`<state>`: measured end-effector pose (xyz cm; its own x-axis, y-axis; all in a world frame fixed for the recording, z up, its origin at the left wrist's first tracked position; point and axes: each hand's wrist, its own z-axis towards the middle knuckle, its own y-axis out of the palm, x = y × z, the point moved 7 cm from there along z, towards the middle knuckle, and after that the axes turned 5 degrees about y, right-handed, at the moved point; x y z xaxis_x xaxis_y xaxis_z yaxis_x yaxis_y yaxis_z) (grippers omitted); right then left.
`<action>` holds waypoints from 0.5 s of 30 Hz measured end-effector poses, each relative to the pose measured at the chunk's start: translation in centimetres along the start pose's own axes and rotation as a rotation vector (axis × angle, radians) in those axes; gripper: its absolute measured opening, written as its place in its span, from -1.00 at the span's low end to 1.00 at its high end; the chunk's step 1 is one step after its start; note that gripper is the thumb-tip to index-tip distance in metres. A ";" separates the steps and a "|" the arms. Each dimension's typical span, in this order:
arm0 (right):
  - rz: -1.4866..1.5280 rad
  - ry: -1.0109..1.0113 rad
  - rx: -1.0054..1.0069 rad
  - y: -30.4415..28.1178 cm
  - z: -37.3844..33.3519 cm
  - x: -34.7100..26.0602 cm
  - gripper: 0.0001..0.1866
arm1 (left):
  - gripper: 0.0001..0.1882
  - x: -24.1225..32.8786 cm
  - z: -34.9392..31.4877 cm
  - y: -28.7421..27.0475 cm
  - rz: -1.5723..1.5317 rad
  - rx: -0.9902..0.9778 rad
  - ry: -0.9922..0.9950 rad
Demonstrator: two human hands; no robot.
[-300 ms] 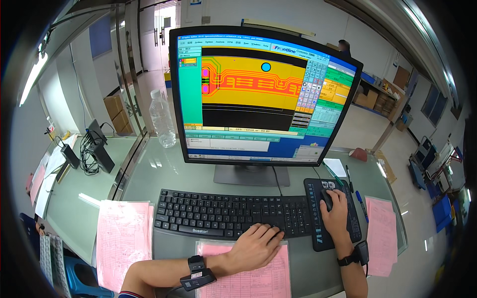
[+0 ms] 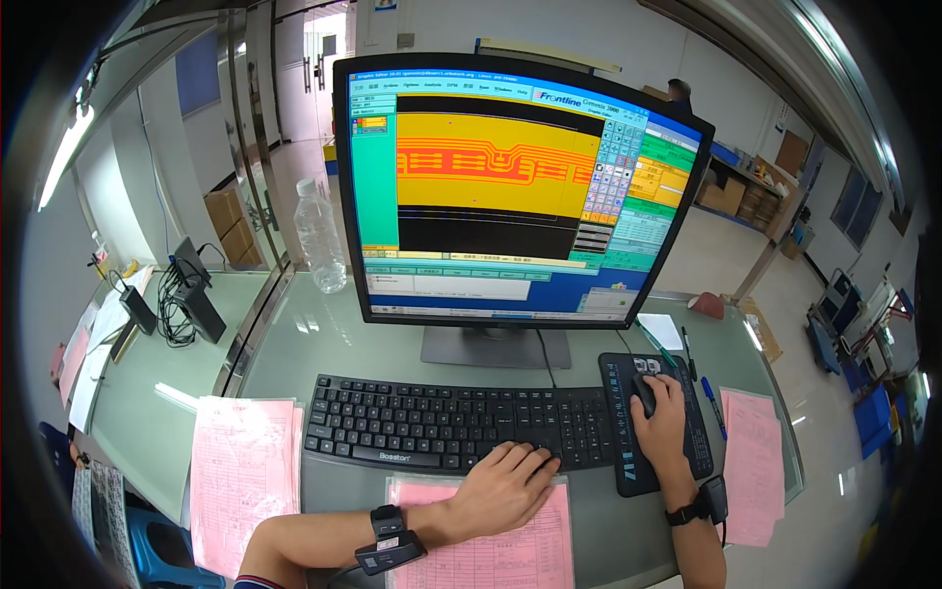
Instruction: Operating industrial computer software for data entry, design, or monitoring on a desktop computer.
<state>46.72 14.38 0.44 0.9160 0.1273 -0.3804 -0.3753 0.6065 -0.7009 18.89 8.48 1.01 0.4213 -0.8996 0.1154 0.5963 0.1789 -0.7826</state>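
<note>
My left hand [image 2: 503, 489] lies palm down over the lower right part of a black keyboard [image 2: 412, 420], its fingers apart and bent onto the keys near the arrow block. Nothing is held in it. Under that wrist is a pink printed form [image 2: 491, 550] in a clear sleeve. My right hand [image 2: 660, 422] wraps round a black computer mouse [image 2: 644, 395] on a dark mouse pad [image 2: 628, 461]. Behind the keyboard stands a monitor [image 2: 510, 187], where a circuit board layout in orange and yellow fills the drawing window. Both wrists wear black straps with small devices.
Pink forms lie at left [image 2: 245, 481] and right [image 2: 753, 461] on the glass-topped desk. Pens [image 2: 713, 407] lie beside the mouse pad. A clear plastic bottle [image 2: 321, 240] stands left of the monitor. Black adapters with cables [image 2: 196, 304] sit on the side desk. A blue stool [image 2: 162, 550] is lower left.
The layout on the screen has shifted left: the magenta pads, green lines and blue circle are gone from the window. Both hands keep their places.
</note>
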 end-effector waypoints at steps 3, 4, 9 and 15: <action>-0.004 0.003 -0.001 0.0 0.0 0.0 -0.60 | -0.61 0.0 0.0 0.0 0.001 -0.003 -0.001; -0.007 0.007 -0.004 0.0 0.0 0.0 -0.60 | -0.61 0.0 -0.1 0.1 0.006 -0.006 -0.001; -0.001 0.007 -0.002 -0.1 0.0 0.0 -0.60 | -0.60 0.1 0.0 0.0 0.007 -0.008 0.004; 0.001 0.010 -0.009 0.0 0.0 0.0 -0.60 | -0.59 0.0 0.0 0.0 -0.012 -0.006 -0.001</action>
<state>46.74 14.35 0.47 0.9142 0.1204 -0.3871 -0.3777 0.5995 -0.7056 18.90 8.47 0.99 0.4145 -0.9013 0.1256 0.5972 0.1652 -0.7849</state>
